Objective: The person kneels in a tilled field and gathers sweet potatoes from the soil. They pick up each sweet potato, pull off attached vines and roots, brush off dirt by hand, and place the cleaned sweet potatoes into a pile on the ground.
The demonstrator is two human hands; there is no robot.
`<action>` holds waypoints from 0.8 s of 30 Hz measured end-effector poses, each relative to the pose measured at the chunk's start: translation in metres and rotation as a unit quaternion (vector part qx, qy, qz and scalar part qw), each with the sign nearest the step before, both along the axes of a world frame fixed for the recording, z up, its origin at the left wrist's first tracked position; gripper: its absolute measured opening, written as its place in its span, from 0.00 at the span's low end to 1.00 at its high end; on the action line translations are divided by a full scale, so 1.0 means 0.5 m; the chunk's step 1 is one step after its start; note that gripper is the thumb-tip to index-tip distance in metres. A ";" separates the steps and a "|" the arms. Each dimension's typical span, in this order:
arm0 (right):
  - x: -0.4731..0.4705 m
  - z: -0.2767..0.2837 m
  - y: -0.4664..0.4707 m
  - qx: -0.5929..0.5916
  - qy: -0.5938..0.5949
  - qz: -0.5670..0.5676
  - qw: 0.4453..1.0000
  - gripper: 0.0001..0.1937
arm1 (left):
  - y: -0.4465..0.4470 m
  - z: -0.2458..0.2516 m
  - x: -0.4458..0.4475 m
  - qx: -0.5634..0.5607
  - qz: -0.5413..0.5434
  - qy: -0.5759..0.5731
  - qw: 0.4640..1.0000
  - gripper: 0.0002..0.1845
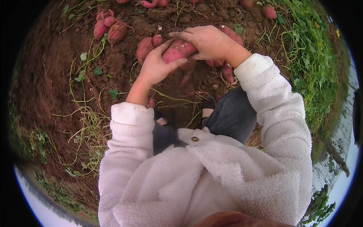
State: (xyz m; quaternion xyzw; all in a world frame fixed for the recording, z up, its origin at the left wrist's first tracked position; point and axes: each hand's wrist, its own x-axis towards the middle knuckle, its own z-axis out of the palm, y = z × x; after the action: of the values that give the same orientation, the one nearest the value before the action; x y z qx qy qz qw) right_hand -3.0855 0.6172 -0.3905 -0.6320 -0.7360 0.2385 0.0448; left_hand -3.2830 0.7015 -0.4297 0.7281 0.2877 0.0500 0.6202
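Note:
A large red-skinned sweet potato (179, 51), with soil on its skin, is held between my two hands above the dug ground. My left hand (157, 63) grips its left end, thumb along the near side. From the right, my right hand (208, 41) curls its fingers over the far side of the same root; the fingertips are partly hidden. Just beyond my left hand lie another sweet potato (144, 49) and a smaller one (157, 41). Behind and below my right hand, more sweet potatoes (227, 73) rest in the soil, partly covered by the hand and wrist.
A cluster of sweet potatoes (109, 27) sits on the brown soil (56, 73) at the far left. Cut vines (90, 136) trail along the left side. Dense green sweet potato vines (314, 62) border the right. My bent knee (234, 115) is close below my right forearm.

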 end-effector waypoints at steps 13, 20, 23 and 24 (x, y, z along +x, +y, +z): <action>0.496 -0.200 -0.241 0.019 -0.090 -0.536 0.839 0.40 | -0.057 -0.022 -0.020 0.203 -0.054 0.060 0.976 0.18; 0.549 -0.406 -0.348 -0.035 -0.083 -0.593 0.800 0.39 | -0.063 -0.023 -0.058 0.195 -0.063 0.134 0.970 0.22; 0.538 -0.462 -0.329 -0.044 -0.128 -0.600 0.789 0.38 | -0.066 -0.023 -0.068 0.207 -0.059 0.138 0.967 0.22; 0.529 -0.476 -0.326 -0.027 -0.118 -0.588 0.800 0.37 | -0.069 -0.022 -0.072 0.212 -0.052 0.134 0.967 0.22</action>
State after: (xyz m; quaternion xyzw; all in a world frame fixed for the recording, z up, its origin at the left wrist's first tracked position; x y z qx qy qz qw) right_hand -2.8212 0.4542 -0.6287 -0.9676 -0.2155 0.1100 0.0723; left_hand -3.3188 0.6672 -0.4407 0.8569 0.3130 -0.0208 0.4091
